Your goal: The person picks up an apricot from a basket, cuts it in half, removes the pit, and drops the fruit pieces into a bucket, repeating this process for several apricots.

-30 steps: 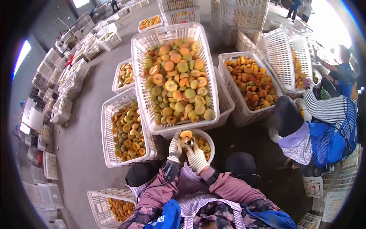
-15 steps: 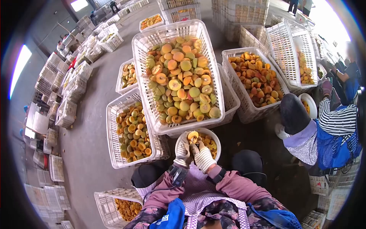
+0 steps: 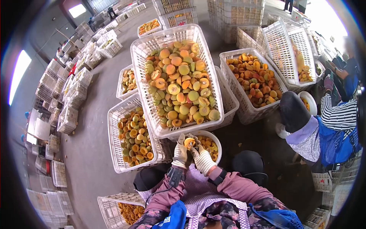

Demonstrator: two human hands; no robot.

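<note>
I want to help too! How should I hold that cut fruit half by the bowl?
Cup the fruit half from underneath, with your grip on its round skin side, as the left hand does. Its flat cut face points up, so holding it around the edge leaves that face open.

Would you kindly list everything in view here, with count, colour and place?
fruit half: one, orange, over the bowl, in the hands.
bowl: one, white, below the hands, holds orange fruit pieces.
top crate: one, white, centre, full of yellow-green and orange halved fruit.
side crates: several, white, left and right of it, with halved fruit.
stacked crates: many, white, along the floor at left.
co-worker: one, striped sleeve, blue apron, at right.
left hand: white glove, holds the fruit half.
right hand: white glove, touches the fruit half.
</note>
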